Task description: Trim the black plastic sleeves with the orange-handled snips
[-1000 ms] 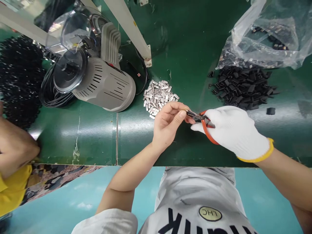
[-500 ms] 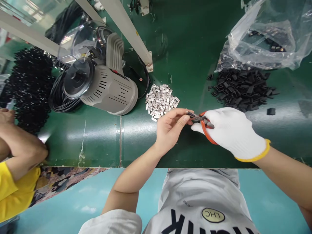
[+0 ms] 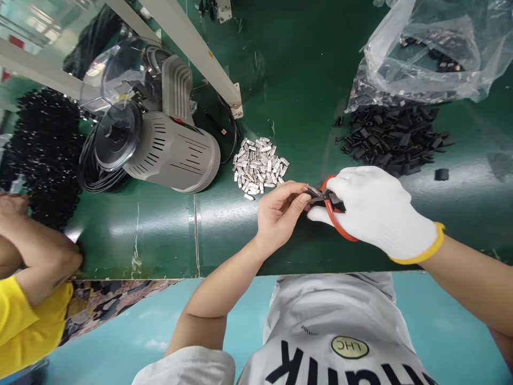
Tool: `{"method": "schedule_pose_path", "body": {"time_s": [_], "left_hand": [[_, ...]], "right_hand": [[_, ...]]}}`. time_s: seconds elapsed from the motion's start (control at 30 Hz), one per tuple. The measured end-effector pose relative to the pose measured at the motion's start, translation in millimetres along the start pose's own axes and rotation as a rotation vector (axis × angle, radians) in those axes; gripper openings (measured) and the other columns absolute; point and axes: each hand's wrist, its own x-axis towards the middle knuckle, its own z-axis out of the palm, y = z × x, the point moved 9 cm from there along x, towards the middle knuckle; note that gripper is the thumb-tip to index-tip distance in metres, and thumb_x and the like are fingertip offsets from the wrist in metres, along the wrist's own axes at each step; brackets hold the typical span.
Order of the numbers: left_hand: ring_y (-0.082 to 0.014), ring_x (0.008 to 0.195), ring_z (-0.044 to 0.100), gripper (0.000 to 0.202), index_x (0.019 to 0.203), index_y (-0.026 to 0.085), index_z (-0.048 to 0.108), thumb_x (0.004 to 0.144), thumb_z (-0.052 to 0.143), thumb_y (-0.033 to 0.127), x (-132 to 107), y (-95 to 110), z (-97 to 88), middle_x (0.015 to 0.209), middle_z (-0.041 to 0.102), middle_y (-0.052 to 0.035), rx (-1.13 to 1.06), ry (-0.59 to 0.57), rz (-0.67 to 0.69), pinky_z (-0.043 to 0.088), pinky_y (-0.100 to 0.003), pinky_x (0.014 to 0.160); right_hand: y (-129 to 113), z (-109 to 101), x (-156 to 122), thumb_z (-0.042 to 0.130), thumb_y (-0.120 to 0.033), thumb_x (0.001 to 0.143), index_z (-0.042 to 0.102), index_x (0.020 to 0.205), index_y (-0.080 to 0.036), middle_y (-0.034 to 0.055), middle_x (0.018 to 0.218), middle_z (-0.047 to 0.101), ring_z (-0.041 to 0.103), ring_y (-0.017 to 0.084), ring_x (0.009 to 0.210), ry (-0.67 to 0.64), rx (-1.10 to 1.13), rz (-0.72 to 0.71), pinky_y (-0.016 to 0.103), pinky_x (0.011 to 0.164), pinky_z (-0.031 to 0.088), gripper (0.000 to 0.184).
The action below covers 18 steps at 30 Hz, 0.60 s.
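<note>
In a white glove with a yellow cuff, my right hand is wrapped round red-handled pliers. The jaws of the pliers point left and meet the fingertips of my bare left hand. Thumb and forefinger of that hand are pinched together at the jaw tips; whatever small piece sits between them is mostly hidden. Just beyond my left hand lies a pile of small silvery metal connectors. A heap of small black plastic pieces lies beyond my right hand, with a single black piece apart from it.
On the left stands a grey machine with a clear cover, beside a coil of black cable. A metal post rises behind it. A clear plastic bag lies back right. Far left, a co-worker's arm rests at the green table.
The pliers have turned slightly, and their jaws now reach the fingertips of my left hand more closely. My gloved hand has shifted slightly left and up. The whole view has shifted a little.
</note>
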Motion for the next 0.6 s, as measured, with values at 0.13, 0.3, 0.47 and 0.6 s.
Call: {"method": "schedule_pose_path", "body": {"time_s": [0.13, 0.3, 0.47, 0.6], "left_hand": [[-0.0125, 0.070, 0.069, 0.019, 0.096, 0.021, 0.077, 0.093, 0.077, 0.040, 0, -1, 1.2, 0.091, 0.075, -0.0049, 0.014, 0.000, -0.014, 0.061, -0.026, 0.066], [-0.0126, 0.074, 0.072, 0.014, 0.096, 0.021, 0.077, 0.094, 0.077, 0.035, 0, 1, 2.1, 0.091, 0.075, -0.0039, -0.026, 0.003, -0.009, 0.061, -0.025, 0.068], [-0.0139, 0.075, 0.073, 0.020, 0.095, 0.020, 0.076, 0.092, 0.078, 0.039, 0, -3, 1.6, 0.091, 0.076, -0.0046, -0.005, 0.001, -0.050, 0.063, -0.026, 0.068], [-0.0132, 0.076, 0.073, 0.017, 0.096, 0.020, 0.076, 0.093, 0.078, 0.037, 0, -4, 1.0, 0.091, 0.077, -0.0042, -0.023, -0.002, -0.042, 0.063, -0.025, 0.070]], "right_hand": [[4, 3, -2, 0.049, -0.074, 0.096, 0.060, 0.086, -0.019, 0.0052, 0.080, 0.059, 0.048, 0.018, 0.077, -0.036, 0.009, 0.070, 0.031, 0.070, 0.022, 0.058], [7, 9, -4, 0.046, -0.082, 0.093, 0.054, 0.075, -0.018, 0.0050, 0.070, 0.056, 0.046, 0.017, 0.073, -0.068, 0.010, 0.098, 0.030, 0.069, 0.020, 0.067], [9, 12, -5, 0.045, -0.079, 0.095, 0.055, 0.075, -0.017, 0.0058, 0.067, 0.055, 0.045, 0.017, 0.072, -0.040, 0.010, 0.106, 0.029, 0.068, 0.018, 0.066], [8, 16, -8, 0.041, -0.077, 0.098, 0.055, 0.077, -0.017, 0.0055, 0.067, 0.054, 0.044, 0.017, 0.071, -0.039, -0.050, 0.086, 0.029, 0.067, 0.016, 0.065]]}}
